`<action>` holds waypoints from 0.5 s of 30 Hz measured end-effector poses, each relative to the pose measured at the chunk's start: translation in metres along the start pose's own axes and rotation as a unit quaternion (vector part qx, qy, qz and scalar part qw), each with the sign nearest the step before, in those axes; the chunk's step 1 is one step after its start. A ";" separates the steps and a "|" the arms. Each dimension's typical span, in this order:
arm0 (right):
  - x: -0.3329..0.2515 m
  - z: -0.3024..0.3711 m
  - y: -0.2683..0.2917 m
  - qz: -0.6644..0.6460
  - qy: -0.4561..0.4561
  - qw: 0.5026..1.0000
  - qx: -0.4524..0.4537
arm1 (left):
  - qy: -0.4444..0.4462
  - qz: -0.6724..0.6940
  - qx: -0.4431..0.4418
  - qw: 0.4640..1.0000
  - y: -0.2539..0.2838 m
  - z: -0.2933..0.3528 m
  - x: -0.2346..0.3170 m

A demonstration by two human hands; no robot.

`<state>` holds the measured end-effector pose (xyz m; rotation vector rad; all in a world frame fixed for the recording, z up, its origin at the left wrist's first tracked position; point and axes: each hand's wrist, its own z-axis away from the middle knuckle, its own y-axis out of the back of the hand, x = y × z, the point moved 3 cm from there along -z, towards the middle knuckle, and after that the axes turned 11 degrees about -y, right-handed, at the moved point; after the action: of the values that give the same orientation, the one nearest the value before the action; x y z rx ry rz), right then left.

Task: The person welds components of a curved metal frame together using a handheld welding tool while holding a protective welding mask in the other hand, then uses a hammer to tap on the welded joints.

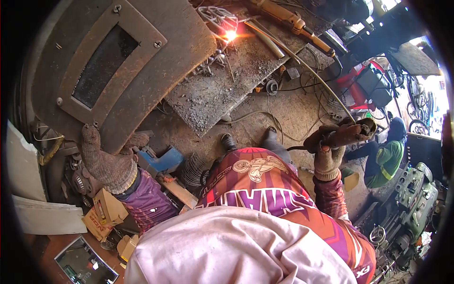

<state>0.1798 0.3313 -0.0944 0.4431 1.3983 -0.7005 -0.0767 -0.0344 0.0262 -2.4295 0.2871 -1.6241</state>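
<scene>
Now we grip the mask [156, 66] left of the table [198, 113] with our left hand [109, 165], and the rod holder [344, 136] right of it with our right hand [327, 164].

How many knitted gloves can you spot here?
2 gloves: one on the left hand at the welding shield, one on the right hand around the electrode holder. The hands of the person in green are unclear, so more may be hidden.
</scene>
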 end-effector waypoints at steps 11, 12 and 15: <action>-0.006 -0.077 0.045 -0.019 -0.073 0.985 -0.157 | -0.176 -0.288 0.090 0.937 -0.038 0.041 0.015; -0.004 -0.085 0.048 -0.022 -0.077 0.983 -0.168 | -0.175 -0.299 0.100 0.933 -0.042 0.049 0.016; -0.002 -0.099 0.055 -0.033 -0.096 0.976 -0.193 | -0.054 -0.159 0.181 0.969 -0.051 0.063 0.013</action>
<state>0.1440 0.4374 -0.1133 0.0216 1.3297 -0.4926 -0.0113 0.0152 0.0289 -2.3462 -0.4029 -1.4874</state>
